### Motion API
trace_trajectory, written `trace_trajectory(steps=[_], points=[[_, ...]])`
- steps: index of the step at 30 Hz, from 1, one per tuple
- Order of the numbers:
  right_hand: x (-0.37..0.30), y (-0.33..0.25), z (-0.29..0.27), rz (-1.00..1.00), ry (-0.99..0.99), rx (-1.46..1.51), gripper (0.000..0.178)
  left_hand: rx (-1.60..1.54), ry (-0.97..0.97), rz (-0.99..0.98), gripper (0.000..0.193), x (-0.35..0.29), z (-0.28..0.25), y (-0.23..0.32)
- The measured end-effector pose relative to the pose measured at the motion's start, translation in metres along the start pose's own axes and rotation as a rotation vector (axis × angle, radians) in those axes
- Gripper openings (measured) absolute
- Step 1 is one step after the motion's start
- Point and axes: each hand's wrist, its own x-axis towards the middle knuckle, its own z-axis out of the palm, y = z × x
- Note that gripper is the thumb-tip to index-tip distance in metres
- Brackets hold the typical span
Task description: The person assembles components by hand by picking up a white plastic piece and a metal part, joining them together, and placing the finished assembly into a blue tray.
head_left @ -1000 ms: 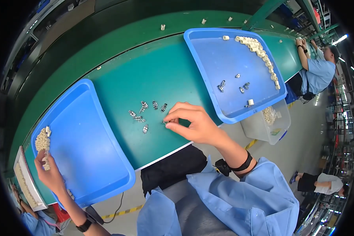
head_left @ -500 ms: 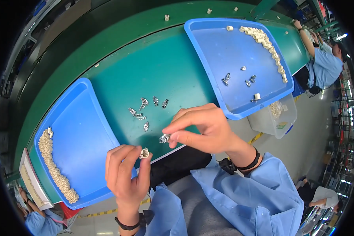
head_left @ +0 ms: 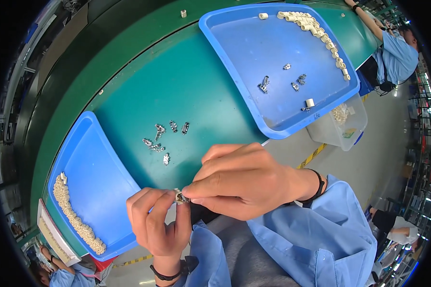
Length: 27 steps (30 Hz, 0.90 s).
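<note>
Left hand (head_left: pixel 159 221), grip pinching small cream-and-metal workpiece (head_left: pixel 180 197), right hand (head_left: pixel 242 182), grip pinching same workpiece, loose metal parts (head_left: pixel 166 159) on green tabletop (head_left: pixel 191 81), between two blue trays (head_left: pixel 98 177).

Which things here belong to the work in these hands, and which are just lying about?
Likely in the work:
small part between left hand and right hand
metal pieces on green table
cream pieces in left blue tray

Likely just about:
clear plastic bin
lone pale piece on green ledge

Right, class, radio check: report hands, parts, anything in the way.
Left hand pinching cream part. Right hand holding metal piece up to it; fit unclear. Nothing visibly blocking.
</note>
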Motion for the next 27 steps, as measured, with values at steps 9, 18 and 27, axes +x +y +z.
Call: trace_trajectory(steps=[9,18,27], points=[[-0.005,-0.014,-0.003,-0.051,0.012,-0.186,0.023,0.083,-0.015,0.038,0.039,0.0,0.004,0.007],[-0.007,-0.017,-0.002,-0.041,-0.045,-0.22,0.021,0.043,-0.04,0.046,0.037,-0.002,0.001,0.011],[-0.009,0.007,0.008,0.097,-0.094,-0.272,0.03,0.002,-0.023,-0.027,0.031,0.014,0.008,-0.019]])
